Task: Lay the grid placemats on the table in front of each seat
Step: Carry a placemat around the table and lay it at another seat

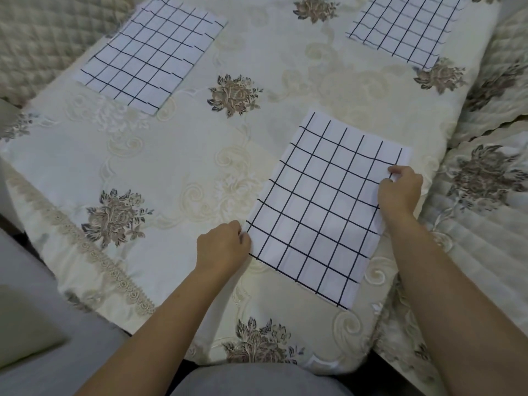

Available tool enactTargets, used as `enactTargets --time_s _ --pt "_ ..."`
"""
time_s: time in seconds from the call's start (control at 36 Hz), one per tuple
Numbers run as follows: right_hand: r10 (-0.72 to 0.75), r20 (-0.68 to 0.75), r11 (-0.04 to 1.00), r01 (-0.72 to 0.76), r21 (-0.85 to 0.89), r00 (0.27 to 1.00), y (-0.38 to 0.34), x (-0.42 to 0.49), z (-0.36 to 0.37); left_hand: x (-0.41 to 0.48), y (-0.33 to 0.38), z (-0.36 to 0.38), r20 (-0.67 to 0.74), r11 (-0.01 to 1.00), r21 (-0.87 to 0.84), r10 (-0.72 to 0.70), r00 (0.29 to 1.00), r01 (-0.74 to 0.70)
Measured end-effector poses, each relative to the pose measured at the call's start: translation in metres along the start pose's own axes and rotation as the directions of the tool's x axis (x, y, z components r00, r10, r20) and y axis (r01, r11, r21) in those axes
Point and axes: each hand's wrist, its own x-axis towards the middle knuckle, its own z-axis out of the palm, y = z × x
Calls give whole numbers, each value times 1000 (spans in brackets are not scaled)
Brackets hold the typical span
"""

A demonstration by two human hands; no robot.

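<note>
The near placemat (pixel 320 212) lies flat on the table, stretched between the two hands and skewed a little to the table's edge. The left hand (pixel 223 247) has its fingers curled onto the mat's left edge and appears to pinch it. The right hand (pixel 400 192) pinches the opposite edge farther up, thumb and fingers closed on the fabric. Gripping the two long sides at staggered points likely lets the person keep the cloth taut and twist it square to the seat; my judgement is that this is a final straightening, not a carry. Beyond the left hand, well apart across the floral tablecloth (pixel 171 155), a second placemat (pixel 148 55) lies flat. Beyond the right hand a third placemat (pixel 403 27) lies by the far corner, so most places look set. Just outside the right-hand grip a quilted seat cover (pixel 491 195) shows the seat this mat serves.
</note>
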Motion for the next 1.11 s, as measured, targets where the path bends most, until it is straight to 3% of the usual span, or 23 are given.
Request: enactTargets --time_s 0.53,1.11 --pt "-69 55 998 70 -9 996 -9 4 5 8 -10 -2 -56 999 0 -34 998 34" --pt "18 0 1000 -18 7 1000 -3 7 3 17 -12 -3 -96 996 84 31 995 -23"
